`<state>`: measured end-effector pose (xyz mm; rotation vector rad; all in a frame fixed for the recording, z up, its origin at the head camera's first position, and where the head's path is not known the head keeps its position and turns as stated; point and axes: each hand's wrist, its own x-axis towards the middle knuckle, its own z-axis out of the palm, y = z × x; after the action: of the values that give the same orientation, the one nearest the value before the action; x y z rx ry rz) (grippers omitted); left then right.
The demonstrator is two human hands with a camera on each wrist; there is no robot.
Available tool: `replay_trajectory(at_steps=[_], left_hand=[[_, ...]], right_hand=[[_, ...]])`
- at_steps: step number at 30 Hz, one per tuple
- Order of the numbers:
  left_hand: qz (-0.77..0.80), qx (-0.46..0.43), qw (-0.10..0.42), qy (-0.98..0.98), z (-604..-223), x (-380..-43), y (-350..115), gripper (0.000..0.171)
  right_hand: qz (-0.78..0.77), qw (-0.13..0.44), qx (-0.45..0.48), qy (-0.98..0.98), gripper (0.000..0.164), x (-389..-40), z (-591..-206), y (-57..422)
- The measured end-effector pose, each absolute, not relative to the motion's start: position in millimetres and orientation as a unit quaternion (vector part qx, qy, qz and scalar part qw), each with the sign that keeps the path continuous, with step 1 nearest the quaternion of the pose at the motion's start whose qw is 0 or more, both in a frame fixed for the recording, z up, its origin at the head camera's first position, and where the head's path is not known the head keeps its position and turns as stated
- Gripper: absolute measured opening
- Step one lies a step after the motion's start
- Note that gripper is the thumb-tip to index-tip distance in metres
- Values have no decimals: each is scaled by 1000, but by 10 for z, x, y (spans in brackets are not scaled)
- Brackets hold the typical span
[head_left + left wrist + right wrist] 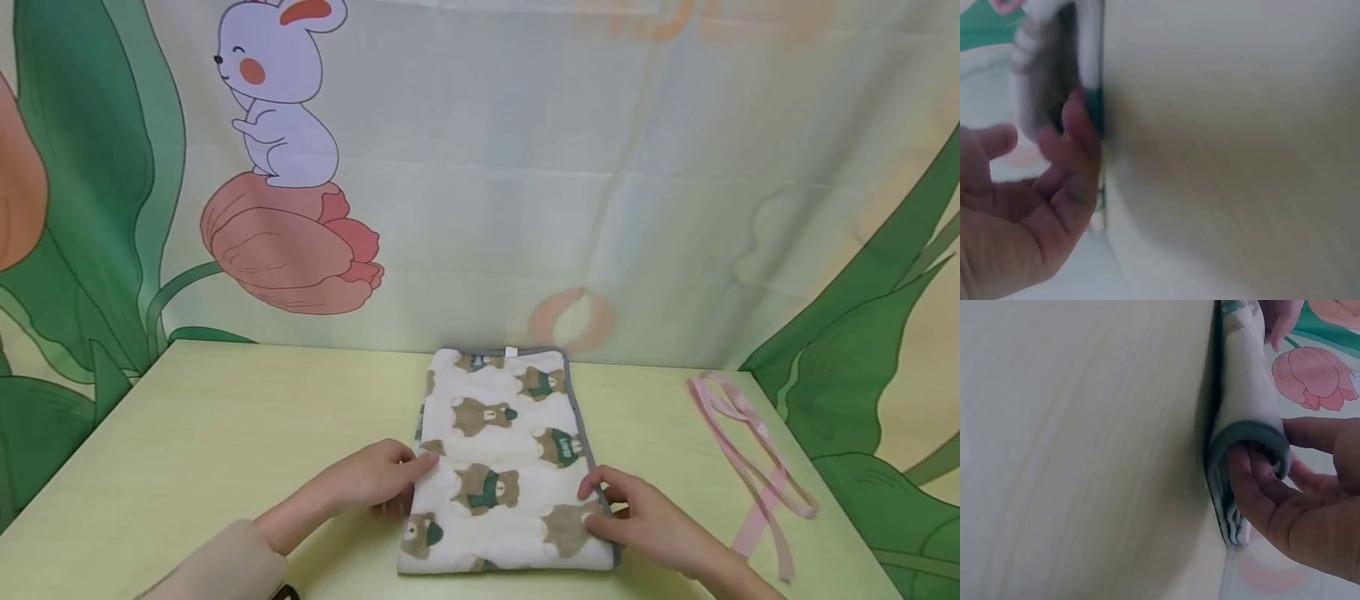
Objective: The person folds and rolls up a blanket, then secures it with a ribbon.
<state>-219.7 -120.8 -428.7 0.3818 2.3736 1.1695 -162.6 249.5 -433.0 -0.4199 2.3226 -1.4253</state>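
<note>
A folded white plush blanket (495, 450) with brown bears in green clothes, grey binding and a small white label lies on the table. At its left edge is my left hand (378, 477), the thumb over the top; in the left wrist view, that hand's fingertips (1075, 112) touch the blanket's side while the thumb stands apart from it. My right hand (637, 515) grips the near right edge. Up close in the right wrist view, its fingers (1250, 487) reach inside the rolled fold of the bound edge, and the thumb lies on the outside.
Loose pink ribbon (750, 467) lies in loops on the right side of the pale yellow table (225, 417). Behind the table hangs a printed cloth backdrop (480, 167) with a rabbit, tulip and leaves.
</note>
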Motion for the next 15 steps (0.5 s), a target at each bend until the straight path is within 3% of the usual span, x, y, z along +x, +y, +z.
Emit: replay_trajectory(at_steps=[5,15], left_hand=[[411,116,171,888,-4360,-2354,-1104,36],[289,159,63,942,-4453,-2382,-1099,30]], right_hand=[[-484,195,-190,832,7,-1632,-4368,2494],[-406,197,-187,872,10,-1625,-4417,2499]])
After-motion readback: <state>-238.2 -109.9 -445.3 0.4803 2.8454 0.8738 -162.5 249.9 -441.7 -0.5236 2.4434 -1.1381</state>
